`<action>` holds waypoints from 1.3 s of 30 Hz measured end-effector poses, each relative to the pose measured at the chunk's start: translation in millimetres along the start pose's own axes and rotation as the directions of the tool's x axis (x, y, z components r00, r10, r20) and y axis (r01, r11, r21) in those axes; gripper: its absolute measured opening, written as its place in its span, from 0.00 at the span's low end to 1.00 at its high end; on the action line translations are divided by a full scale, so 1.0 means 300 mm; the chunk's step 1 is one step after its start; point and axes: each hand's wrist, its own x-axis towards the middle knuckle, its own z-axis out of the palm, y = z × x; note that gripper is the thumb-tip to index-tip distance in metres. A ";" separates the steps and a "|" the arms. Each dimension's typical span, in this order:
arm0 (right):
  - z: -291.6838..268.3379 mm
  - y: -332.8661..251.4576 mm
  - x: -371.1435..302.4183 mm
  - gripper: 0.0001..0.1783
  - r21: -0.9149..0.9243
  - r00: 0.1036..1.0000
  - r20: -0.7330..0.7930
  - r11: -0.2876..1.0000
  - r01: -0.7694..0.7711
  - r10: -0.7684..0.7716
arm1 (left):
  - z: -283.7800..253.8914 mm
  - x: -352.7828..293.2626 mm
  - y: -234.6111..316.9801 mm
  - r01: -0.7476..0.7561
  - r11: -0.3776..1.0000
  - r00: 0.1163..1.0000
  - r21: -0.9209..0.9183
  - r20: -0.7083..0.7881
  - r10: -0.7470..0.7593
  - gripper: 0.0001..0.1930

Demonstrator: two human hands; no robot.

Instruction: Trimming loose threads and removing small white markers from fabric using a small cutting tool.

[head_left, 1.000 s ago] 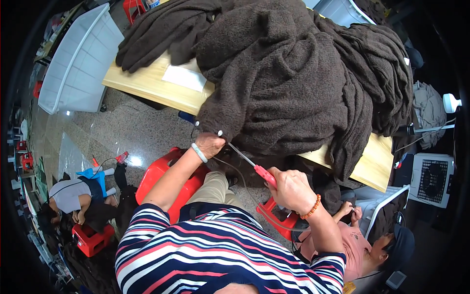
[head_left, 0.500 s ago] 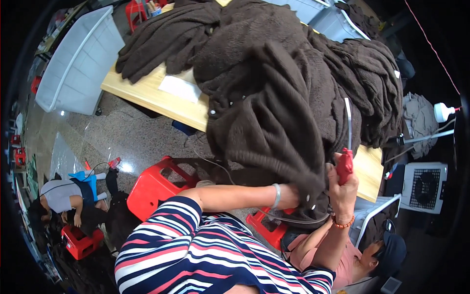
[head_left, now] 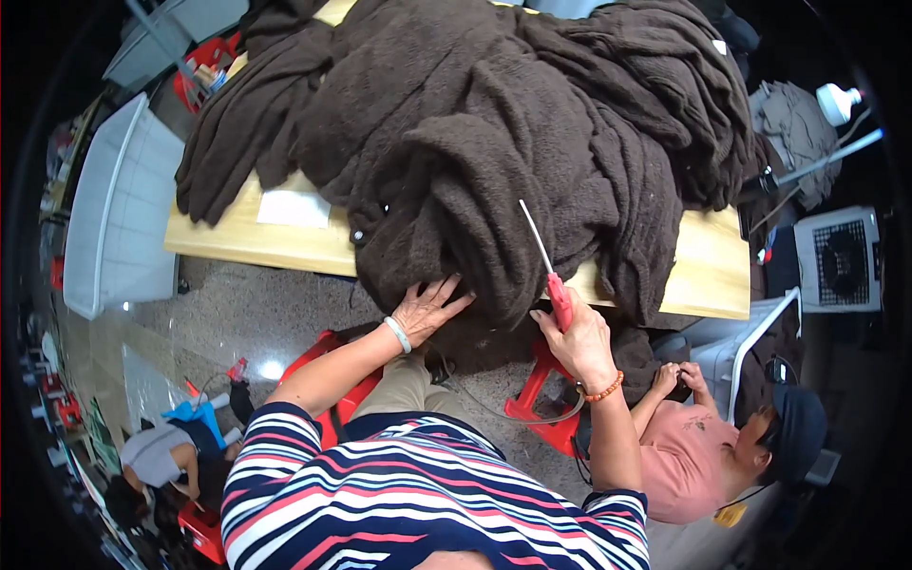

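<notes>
Knitwear (head_left: pixel 446 104) in dark brown is lying heaped on the wooden tabletop (head_left: pixel 703 271), its front folds drooping past the near edge, a small white fastener (head_left: pixel 357 237) showing at the left. The left hand (head_left: pixel 429 309) is resting against the lowest fold, its grip spread, fingers fanned over the cloth. The right hand (head_left: pixel 584 342) is pressing its grip around a red-handled tool (head_left: pixel 558 293); the slim metal shaft is pointing over the knit, contact unclear. A low swing could be snagging yarn, and overhanging weight could be dragging folds floorward should the left palm slip. Beyond, a co-worker in pink (head_left: pixel 689 465) is holding both hands close together near a red stool (head_left: pixel 524 410).
</notes>
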 end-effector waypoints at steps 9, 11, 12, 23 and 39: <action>-0.079 0.130 -0.069 0.19 0.116 0.983 -0.177 0.993 -0.023 0.044 | -0.311 0.155 -0.050 0.125 0.802 0.968 -0.584 0.251 0.031 0.16; -0.080 0.160 -0.070 0.20 0.165 0.971 -0.232 0.986 -0.012 0.051 | -0.410 0.237 -0.084 0.287 0.501 0.945 -0.816 0.327 -0.009 0.15; -0.090 0.168 -0.070 0.20 0.175 0.972 -0.219 0.983 -0.045 0.084 | -0.470 0.320 -0.130 0.295 0.307 0.953 -0.905 0.304 -0.022 0.14; -0.205 0.170 0.095 0.18 0.339 0.907 -0.351 0.934 -0.109 0.233 | -0.659 0.950 -1.256 0.173 0.826 0.960 0.536 -0.280 -0.019 0.17; -0.128 -0.220 0.605 0.31 0.061 0.932 -0.334 0.984 0.169 -0.140 | -0.314 0.704 -0.940 0.305 0.788 0.853 -0.536 -0.214 -0.476 0.28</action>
